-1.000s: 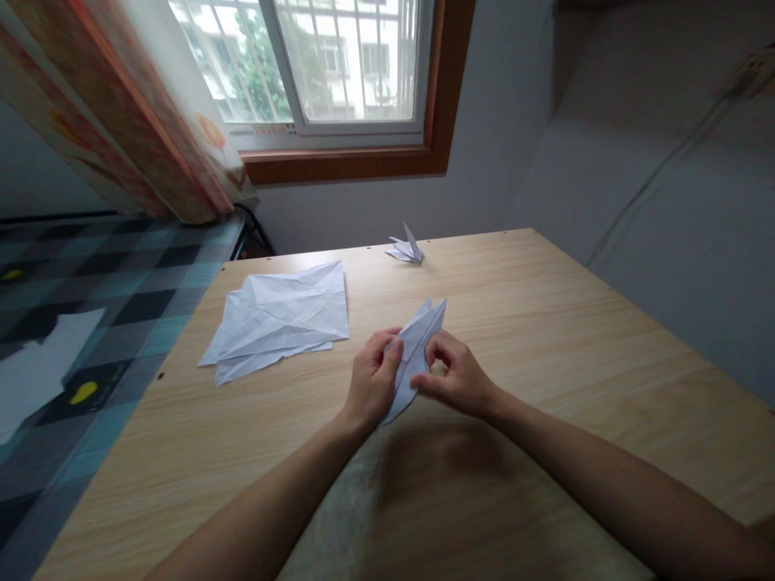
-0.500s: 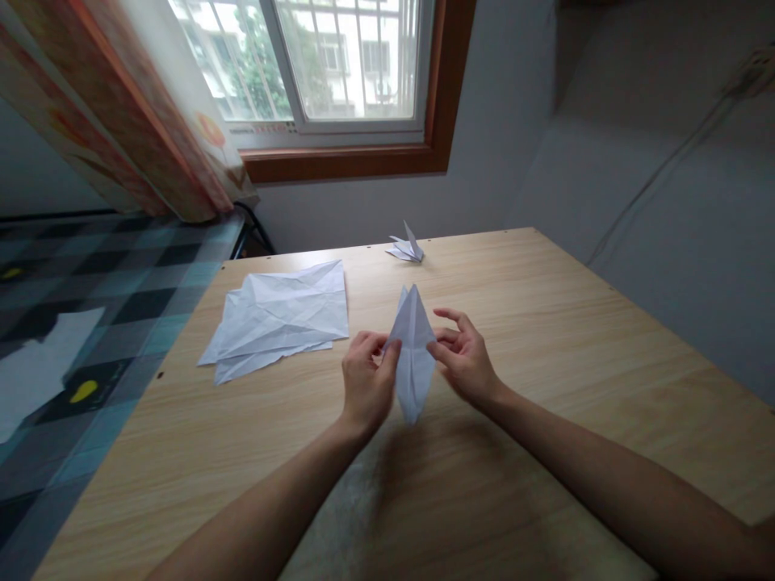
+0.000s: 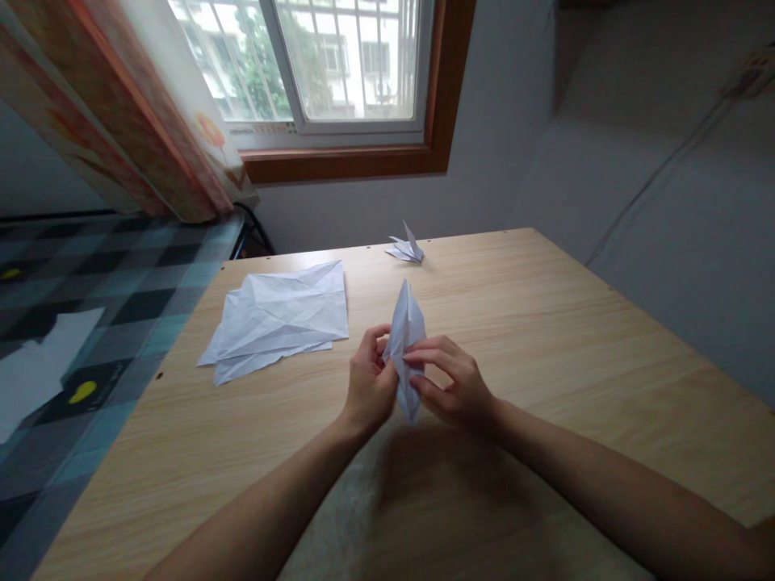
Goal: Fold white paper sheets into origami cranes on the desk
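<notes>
A white sheet of folded paper (image 3: 400,323), shaped like a narrow diamond with pointed ends, is held upright above the table. My left hand (image 3: 370,383) is closed on its left edge, the thumb in front and the fingers partly hidden behind. From the right, my right hand (image 3: 451,379) reaches across the front of the folded paper, its fingertips on the middle layers and the thumb lower down. A finished-looking folded paper bird (image 3: 407,248) stands near the table's far edge.
Several creased white paper sheets (image 3: 284,311) lie stacked on the wooden table (image 3: 545,339) at the left. Beyond the table's left side is a checkered cloth (image 3: 151,282) with more white paper (image 3: 36,363) on it. A window (image 3: 357,64) and curtain (image 3: 121,97) are at the back.
My right hand has moved left, from the paper's right edge onto its front. The folded paper has turned and looks narrower, with its layers showing at the top.
</notes>
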Demonstrator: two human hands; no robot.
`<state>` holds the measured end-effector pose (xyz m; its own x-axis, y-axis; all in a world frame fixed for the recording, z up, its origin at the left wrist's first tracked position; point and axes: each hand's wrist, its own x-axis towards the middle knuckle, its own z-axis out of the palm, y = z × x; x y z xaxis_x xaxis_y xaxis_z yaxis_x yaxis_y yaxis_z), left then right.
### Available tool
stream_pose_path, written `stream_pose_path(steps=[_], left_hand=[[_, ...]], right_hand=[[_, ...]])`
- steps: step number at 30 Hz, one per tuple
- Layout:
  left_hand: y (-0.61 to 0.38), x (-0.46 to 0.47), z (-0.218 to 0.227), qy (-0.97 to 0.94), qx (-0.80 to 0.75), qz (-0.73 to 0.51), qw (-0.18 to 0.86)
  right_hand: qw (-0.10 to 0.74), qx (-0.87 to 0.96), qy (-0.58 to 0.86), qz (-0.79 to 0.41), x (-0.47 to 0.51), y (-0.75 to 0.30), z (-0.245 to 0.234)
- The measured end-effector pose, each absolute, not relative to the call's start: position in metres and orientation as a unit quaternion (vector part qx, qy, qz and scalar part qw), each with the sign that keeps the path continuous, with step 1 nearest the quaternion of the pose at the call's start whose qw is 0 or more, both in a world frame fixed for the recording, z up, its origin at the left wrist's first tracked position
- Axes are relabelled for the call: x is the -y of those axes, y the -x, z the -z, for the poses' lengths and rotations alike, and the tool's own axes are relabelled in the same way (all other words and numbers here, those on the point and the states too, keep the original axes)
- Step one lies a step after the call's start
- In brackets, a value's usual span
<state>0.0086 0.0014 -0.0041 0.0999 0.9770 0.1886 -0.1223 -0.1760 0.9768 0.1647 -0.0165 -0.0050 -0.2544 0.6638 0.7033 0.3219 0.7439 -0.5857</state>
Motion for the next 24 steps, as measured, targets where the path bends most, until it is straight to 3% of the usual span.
stream_pose_path(steps=[6,10,16,20,24], left_hand=[[-0.002,-0.011,0.010,-0.528,-0.398,-0.566,0.492],[-0.003,-0.013,0.012,-0.521,-0.398,-0.547,0.520],[-0.006,-0.011,0.013,-0.492,-0.398,-0.531,0.564],[-0.004,-0.010,0.013,-0.524,-0.404,-0.499,0.560],[-0.006,-0.008,0.012,-0.512,-0.416,-0.518,0.544]], right_hand=[[0.454,0.834,0.305,-0.077,0.012,-0.165,0.011],[0.469,0.829,0.291,-0.090,0.013,-0.166,0.012],[0.580,0.647,0.425,-0.253,0.006,-0.168,0.016],[0.580,0.559,0.387,-0.449,0.002,-0.166,0.022],[0.580,0.522,0.386,-0.492,0.004,-0.163,0.021]])
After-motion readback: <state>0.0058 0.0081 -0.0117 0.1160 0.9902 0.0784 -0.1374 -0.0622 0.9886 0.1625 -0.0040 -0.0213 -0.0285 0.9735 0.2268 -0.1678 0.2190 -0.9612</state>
